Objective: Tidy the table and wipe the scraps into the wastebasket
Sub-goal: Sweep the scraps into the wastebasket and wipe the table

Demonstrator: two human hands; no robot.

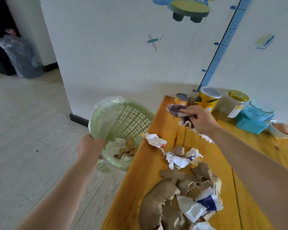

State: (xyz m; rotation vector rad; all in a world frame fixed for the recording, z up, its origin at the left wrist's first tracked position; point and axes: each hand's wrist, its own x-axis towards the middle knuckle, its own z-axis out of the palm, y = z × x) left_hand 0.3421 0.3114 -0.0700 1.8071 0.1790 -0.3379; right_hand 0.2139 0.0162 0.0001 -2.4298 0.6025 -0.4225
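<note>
My left hand [90, 146] grips the near rim of the green wastebasket [131, 118], which is tilted with its mouth against the edge of the worktop [156, 171]. My right hand [201, 118] is clamped on a purple-and-white cloth [176, 110], just right of the wastebasket. A few bits already lie inside it, but most of the scraps [181, 188] – torn brown card and white paper – sit right of the wastebasket and nearer me than its mouth. That is the risk as I judge it: sweep them straight off the edge and they miss the mouth and land on the floor. A one-handed hold on the rim could also let the wastebasket twist as the pile arrives, and its clear liner [106, 103], bunched loosely on the far rim, may slip in. Beyond and right of the wastebasket stand a tin can [182, 99], a yellow tub [208, 98], a glass jar [233, 105] and a blue box [251, 123] – close enough that a wide backswing with the cloth could knock them.
</note>
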